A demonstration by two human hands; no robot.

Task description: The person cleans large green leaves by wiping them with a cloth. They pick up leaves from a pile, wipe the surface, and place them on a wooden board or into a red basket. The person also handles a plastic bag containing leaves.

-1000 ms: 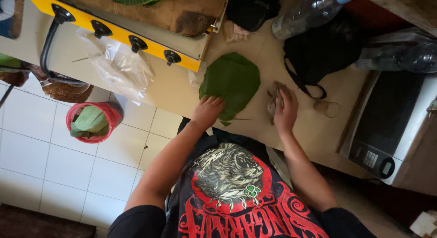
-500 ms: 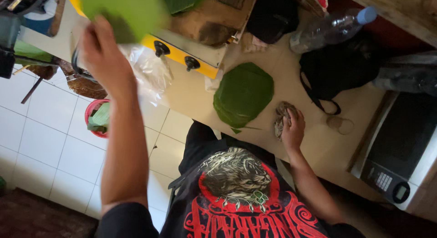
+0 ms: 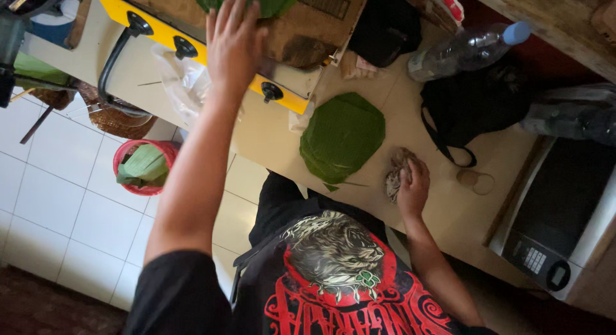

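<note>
A: Left hand (image 3: 234, 37) has moved since half a second back: then raised with a leaf, now flat on the leaf pile (image 3: 247, 0) atop the box (image 3: 321, 21), fingers spread, clamped on nothing.

B: Right hand (image 3: 412, 189)?

A: Pressed on a cloth (image 3: 398, 171) on the tabletop (image 3: 449, 207), fingers curled over it. Trimmed leaf (image 3: 342, 136) lies just beside.

B: Step?

A: Looks like stacking wiped leaves. Next likely calls for a fresh leaf under the cloth.
</note>
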